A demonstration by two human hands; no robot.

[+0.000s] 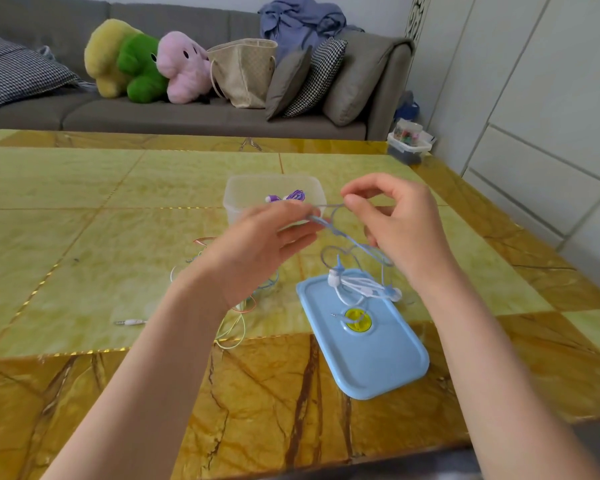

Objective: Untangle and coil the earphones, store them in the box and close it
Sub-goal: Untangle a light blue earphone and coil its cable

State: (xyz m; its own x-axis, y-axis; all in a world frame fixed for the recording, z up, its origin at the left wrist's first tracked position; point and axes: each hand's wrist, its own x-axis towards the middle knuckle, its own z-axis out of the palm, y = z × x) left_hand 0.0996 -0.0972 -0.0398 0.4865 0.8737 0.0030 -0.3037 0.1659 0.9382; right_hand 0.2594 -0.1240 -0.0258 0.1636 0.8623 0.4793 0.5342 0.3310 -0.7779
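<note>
Blue-and-white earphones (355, 258) hang in loops between my hands above the table. My left hand (257, 237) pinches the blue cord at its fingertips. My right hand (399, 220) pinches the same cord between thumb and forefinger a little higher. The white earbuds and cord tail rest on the light blue lid (378, 362), which lies flat with a yellow valve in its middle. Behind my hands stands the clear plastic box (236, 195), uncovered, with purple earphones (290, 196) coiled inside.
A tangle of yellow, orange and blue earphone cords (234, 327) lies on the table under my left wrist, its jack plug (130, 322) pointing left. A grey sofa with plush toys, a bag and cushions stands beyond the table. A small storage bin (409, 143) sits at the far right.
</note>
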